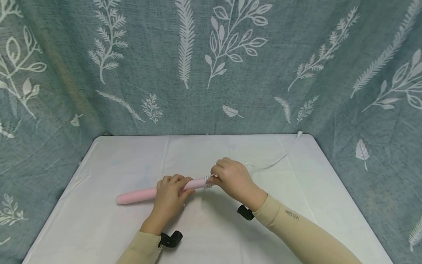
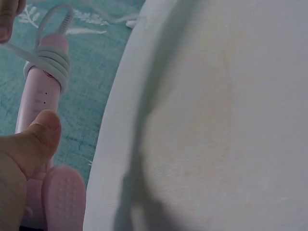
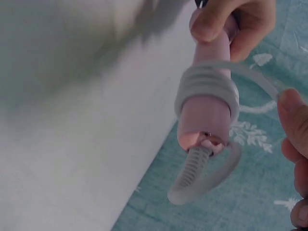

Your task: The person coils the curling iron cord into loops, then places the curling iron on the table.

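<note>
A pink curling iron is held slantwise over the table, barrel toward the left. Around its handle my left hand is wrapped, with the thumb along the side near the pink clamp lever. Several turns of a whitish power cord circle the handle near its end. The cord leaves that end through a ribbed sleeve and bends back in a loop. My right hand pinches the cord just beyond the coils, between thumb and fingers.
The rest of the cord trails over the white-covered table to its plug end at the far right edge. A green curtain with white leaf prints hangs behind and at both sides. Black wrist cameras sit at both sleeves.
</note>
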Available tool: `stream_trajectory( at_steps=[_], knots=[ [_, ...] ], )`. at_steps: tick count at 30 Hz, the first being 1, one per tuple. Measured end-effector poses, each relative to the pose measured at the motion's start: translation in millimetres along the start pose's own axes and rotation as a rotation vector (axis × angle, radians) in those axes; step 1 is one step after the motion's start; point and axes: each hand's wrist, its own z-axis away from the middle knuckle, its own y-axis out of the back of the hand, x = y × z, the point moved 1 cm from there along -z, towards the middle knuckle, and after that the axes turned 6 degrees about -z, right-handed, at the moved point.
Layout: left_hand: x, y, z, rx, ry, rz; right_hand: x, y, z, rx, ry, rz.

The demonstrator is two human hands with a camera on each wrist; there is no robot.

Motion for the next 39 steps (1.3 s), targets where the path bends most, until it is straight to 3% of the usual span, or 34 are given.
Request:
stream_trajectory(
  at_steps=[12, 21, 29, 35, 39],
  knots=[
    [4.5, 4.5, 5.5, -0.004, -0.057, 0.025, 13, 0, -4, -0.003, -0.065, -0.104],
    [7.2, 11.1, 5.6, -0.027, -0.118, 0.074, 27, 0, -3, -0.107, -0.287, -0.274],
    [8.5, 13.7, 4.3, 0.025, -0.202, 0.118, 40, -13, 3, -0.142, -0.407, -0.44],
    [9.3, 15.4, 2.7, 0.06, -0.184, 0.158, 41, -22, 9, -0.186, -0.474, -0.503],
    [9.5, 16.3, 1.6, 0.1, -0.163, 0.166, 37, -29, 13, -0.222, -0.459, -0.502]
  ],
)
